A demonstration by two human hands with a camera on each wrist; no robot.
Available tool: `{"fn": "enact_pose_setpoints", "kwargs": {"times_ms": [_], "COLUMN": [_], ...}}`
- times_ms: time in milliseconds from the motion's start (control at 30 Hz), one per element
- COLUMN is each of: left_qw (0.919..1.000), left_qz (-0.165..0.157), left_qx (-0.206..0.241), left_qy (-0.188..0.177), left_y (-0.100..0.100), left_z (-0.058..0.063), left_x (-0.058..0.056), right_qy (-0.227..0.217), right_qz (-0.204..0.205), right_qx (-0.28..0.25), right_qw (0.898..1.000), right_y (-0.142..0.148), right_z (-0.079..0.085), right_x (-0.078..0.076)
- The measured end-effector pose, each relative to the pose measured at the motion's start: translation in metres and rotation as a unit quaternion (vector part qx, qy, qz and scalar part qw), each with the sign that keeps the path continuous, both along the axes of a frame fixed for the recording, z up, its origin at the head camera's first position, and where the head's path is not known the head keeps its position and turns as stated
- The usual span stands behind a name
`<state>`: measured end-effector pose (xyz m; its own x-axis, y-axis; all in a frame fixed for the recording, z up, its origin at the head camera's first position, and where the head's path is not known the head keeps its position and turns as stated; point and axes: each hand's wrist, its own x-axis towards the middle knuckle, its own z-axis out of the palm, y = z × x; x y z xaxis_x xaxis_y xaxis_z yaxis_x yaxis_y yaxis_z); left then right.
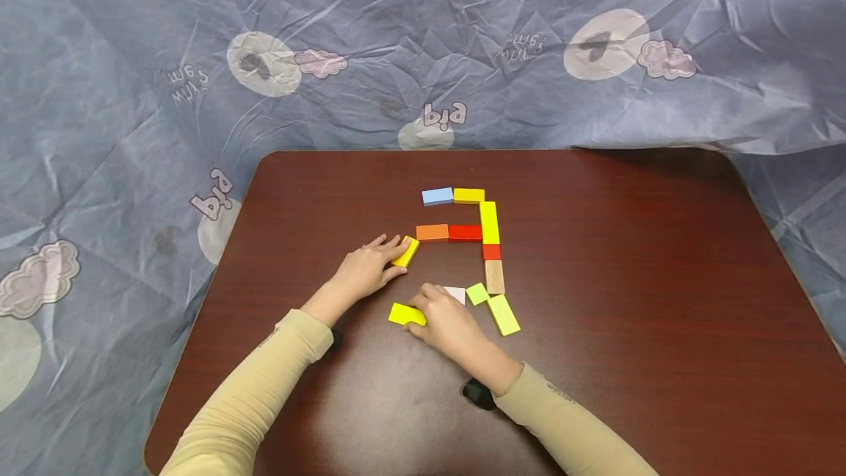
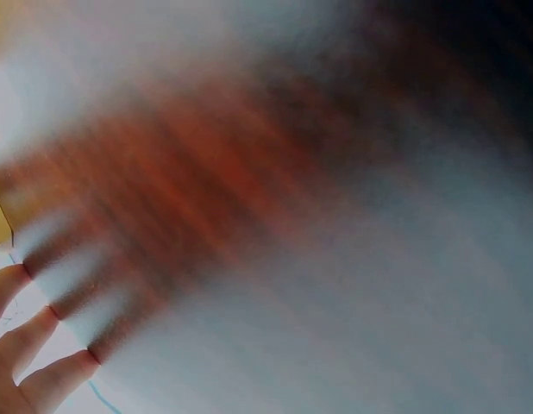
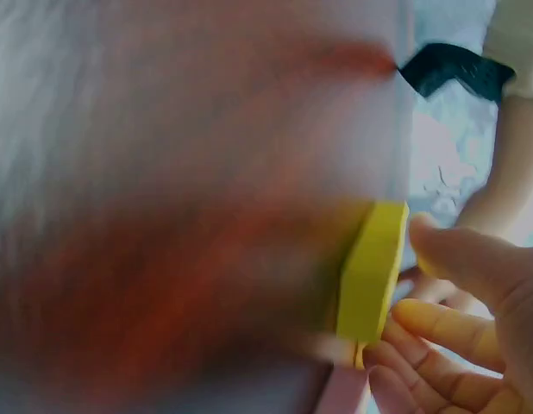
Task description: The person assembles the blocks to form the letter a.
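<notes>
Polished red-brown table (image 1: 634, 314) spreads under everything, and at its near side come two pale yellow sleeves (image 1: 244, 402). Closest of the work is the right hand (image 1: 443, 314), its thumb and fingers only slightly parted, lightly pinching the near yellow block (image 1: 400, 314). Partly hidden beside those fingers lies a whitish block (image 1: 456, 294); whether it touches the yellow one I cannot tell. Since the knuckles sit so close over it, I judge a careless lift could drag it askew and nudge the small lime block (image 1: 476, 293) just to its right, or the pale yellow-green block (image 1: 504, 315) slanting past that. A little farther, the left hand (image 1: 363, 270) pinches the slanted yellow block (image 1: 406, 253) between thumb and index finger, its other fingers spread. That block's far end sits right by the orange block (image 1: 432, 232), so too hard a push could shove it and the red bar (image 1: 465, 233) into the upright column: bare wood block (image 1: 495, 277), short red block (image 1: 492, 251), long yellow block (image 1: 489, 223). Beyond, a blue block (image 1: 438, 197) and the far yellow block (image 1: 468, 195) lie end to end, safer from bumps, before the wrinkled grey-blue cloth (image 1: 423, 28).
</notes>
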<state>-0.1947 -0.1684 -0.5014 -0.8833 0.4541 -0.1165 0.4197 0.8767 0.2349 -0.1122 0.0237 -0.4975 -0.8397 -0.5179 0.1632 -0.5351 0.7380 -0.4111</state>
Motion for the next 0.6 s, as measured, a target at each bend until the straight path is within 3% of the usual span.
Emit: {"fn": "enact_pose_setpoints", "kwargs": {"times_ms": [133,300,433,600], "left_qw": [1.0000,1.0000,1.0000,1.0000], "left_qz": [0.000,0.000,-0.001,0.001], "left_qx": [0.000,0.001,0.000,0.000], "left_qy": [-0.002,-0.004,-0.002,-0.008], "left_y": [0.000,-0.001,-0.001,0.000], "left_z": [0.000,-0.001,-0.001,0.000], "left_x": [-0.001,-0.002,-0.001,-0.001], "right_qy": [0.002,0.000,-0.015,-0.073], "right_qz": [-0.043,-0.105,-0.132,-0.124], "right_qx": [-0.056,-0.073,-0.059,-0.016], "right_qw": [0.997,0.992,0.989,0.990], "right_y": [0.022,0.062,0.093,0.120], "right_z": [0.009,0.021,0.020,0.009], "right_x": [-0.013,-0.034,-0.047,-0.058]}}
